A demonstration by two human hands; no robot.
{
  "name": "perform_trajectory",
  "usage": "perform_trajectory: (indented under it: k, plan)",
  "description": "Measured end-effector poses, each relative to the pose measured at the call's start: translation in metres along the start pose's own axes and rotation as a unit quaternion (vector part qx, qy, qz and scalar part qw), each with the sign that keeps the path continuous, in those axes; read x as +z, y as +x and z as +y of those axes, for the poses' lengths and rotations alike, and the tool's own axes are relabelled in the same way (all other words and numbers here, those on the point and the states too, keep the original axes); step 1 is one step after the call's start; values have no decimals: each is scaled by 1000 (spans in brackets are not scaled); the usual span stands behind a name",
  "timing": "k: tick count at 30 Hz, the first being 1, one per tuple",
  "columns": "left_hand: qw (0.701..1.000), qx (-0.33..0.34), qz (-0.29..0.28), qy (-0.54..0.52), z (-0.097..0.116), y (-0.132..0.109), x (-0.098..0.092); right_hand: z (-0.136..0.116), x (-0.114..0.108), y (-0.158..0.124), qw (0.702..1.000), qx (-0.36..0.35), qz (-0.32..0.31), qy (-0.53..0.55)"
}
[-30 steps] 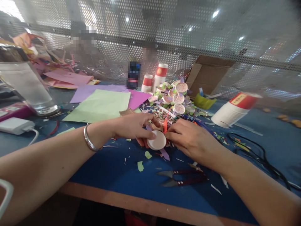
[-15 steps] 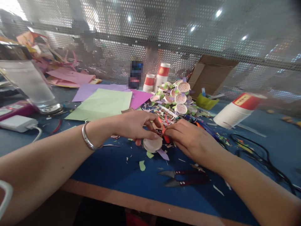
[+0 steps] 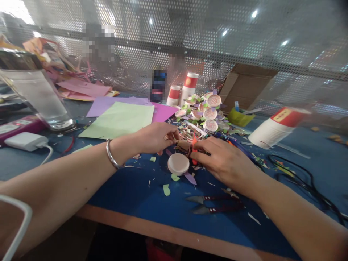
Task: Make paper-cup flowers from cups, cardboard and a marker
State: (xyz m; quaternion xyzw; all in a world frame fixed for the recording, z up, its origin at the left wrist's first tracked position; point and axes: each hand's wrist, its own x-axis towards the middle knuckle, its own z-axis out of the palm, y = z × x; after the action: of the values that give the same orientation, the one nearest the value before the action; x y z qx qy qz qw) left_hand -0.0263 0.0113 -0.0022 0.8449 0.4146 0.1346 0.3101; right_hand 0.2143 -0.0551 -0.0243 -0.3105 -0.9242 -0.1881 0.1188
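Observation:
My left hand [image 3: 160, 137], with a silver bangle at its wrist, has curled fingers at the left edge of a small brown piece [image 3: 184, 145]; what its fingertips pinch is too small to tell. My right hand [image 3: 217, 156] grips an orange-red tool [image 3: 194, 150] between thumb and fingers, its tip pointing up. Just in front of both hands lies a round white cup base [image 3: 178, 164], with a purple paper piece [image 3: 190, 178] and a green scrap [image 3: 175, 177] at its lower edge. Dark snips with red handles [image 3: 214, 204] rest nearer the table edge.
Green paper [image 3: 122, 117] lies at the left, near a glass of water [image 3: 54, 105] and a white charger [image 3: 26, 140]. Behind my hands are decorated cup bases [image 3: 210, 113] and paper scraps. Stacked cups [image 3: 277, 127], a yellow-green box [image 3: 240, 117] and a black cable [image 3: 307, 177] are on the right.
My left hand has moved off the white cup base, back and slightly left, to the brown piece. The orange-red tool in my right hand now stands more upright. The view has shifted slightly.

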Motion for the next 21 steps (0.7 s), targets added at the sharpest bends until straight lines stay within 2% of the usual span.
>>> perform_trajectory:
  k: [4, 7, 10, 13, 16, 19, 21]
  plan:
    - [1000, -3, 13, 1, 1, -2, -9, -2, -8, 0, 987, 49, 68, 134]
    - [999, 16, 18, 26, 1, -5, -21, -7, -16, -1, 957, 142, 136, 212]
    - [995, 21, -6, 95, 2, -9, -33, -12, -21, -4, 921, 234, 180, 256]
    - [986, 11, -62, 153, 4, -14, -44, -13, -22, -4, 902, 271, 173, 289]
    - [972, 5, -104, 209, 6, -20, -51, -8, -17, -2, 910, 273, 132, 283]
    - [961, -19, -119, 249, 7, -28, -55, -1, -12, -2, 922, 280, 79, 257]
    - [959, -35, -127, 252, 5, -33, -56, 1, -11, -3, 919, 290, 53, 261]
